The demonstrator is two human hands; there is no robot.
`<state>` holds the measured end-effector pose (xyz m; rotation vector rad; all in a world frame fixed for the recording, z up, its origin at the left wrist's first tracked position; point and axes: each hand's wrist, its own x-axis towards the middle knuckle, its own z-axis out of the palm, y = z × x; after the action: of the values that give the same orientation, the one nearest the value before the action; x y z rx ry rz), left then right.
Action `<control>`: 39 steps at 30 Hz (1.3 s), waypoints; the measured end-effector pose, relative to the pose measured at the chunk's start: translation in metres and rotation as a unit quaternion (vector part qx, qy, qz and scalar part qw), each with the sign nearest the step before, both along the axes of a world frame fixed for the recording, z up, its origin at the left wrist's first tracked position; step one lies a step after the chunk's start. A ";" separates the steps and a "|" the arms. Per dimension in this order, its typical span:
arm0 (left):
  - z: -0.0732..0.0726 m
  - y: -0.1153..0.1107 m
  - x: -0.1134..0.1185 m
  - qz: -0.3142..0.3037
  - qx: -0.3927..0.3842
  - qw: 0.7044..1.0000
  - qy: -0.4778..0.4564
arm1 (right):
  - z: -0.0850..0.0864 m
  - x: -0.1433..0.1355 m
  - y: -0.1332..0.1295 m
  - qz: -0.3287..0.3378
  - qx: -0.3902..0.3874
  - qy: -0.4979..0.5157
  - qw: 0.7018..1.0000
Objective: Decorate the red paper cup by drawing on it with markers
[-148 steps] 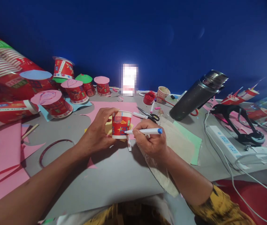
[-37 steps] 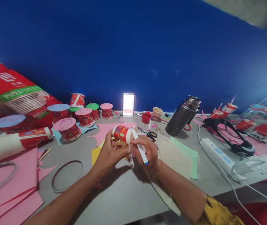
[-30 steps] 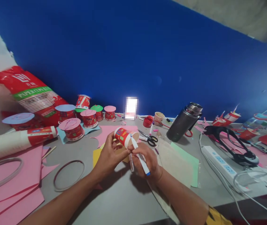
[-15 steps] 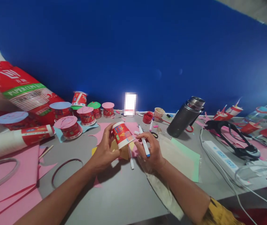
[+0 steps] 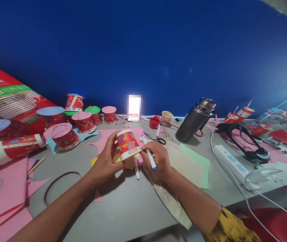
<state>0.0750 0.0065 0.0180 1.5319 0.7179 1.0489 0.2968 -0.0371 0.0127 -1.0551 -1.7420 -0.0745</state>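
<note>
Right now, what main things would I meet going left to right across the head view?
Lying cup stack, nearest pink-topped cup, left hand, held paper cup, right hand, dark flask, power strip.

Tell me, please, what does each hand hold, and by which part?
The left hand holds a red paper cup at its picture-left side; the right hand holds a white marker by its barrel.

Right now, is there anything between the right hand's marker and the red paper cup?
Nothing visible. The right hand holds the blue-ended marker close beside the red paper cup, which the left hand grips. A second marker lies on the table, out of the way.
</note>
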 end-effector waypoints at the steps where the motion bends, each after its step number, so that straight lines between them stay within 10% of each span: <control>1: 0.000 -0.001 0.000 0.007 0.000 1.000 0.016 | 0.000 -0.001 -0.001 -0.008 0.006 -0.010 1.000; 19: 0.013 0.008 -0.005 0.102 0.127 0.972 0.167 | 0.001 -0.004 -0.009 -0.033 -0.008 -0.126 0.991; 29: 0.010 0.016 -0.010 0.113 0.140 0.968 0.175 | -0.011 0.000 0.000 0.031 -0.116 0.131 0.984; 34: 0.005 0.017 -0.010 0.110 0.149 0.965 0.184 | -0.004 0.000 0.001 0.074 -0.199 0.273 0.938; 39: -0.001 0.018 -0.012 0.117 0.194 0.944 0.240 | 0.005 0.002 0.009 0.085 -0.337 0.456 0.819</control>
<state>0.0630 0.0245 0.0173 2.1226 1.0977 1.0411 0.2986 -0.0284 0.0182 -1.1291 -0.9348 1.0722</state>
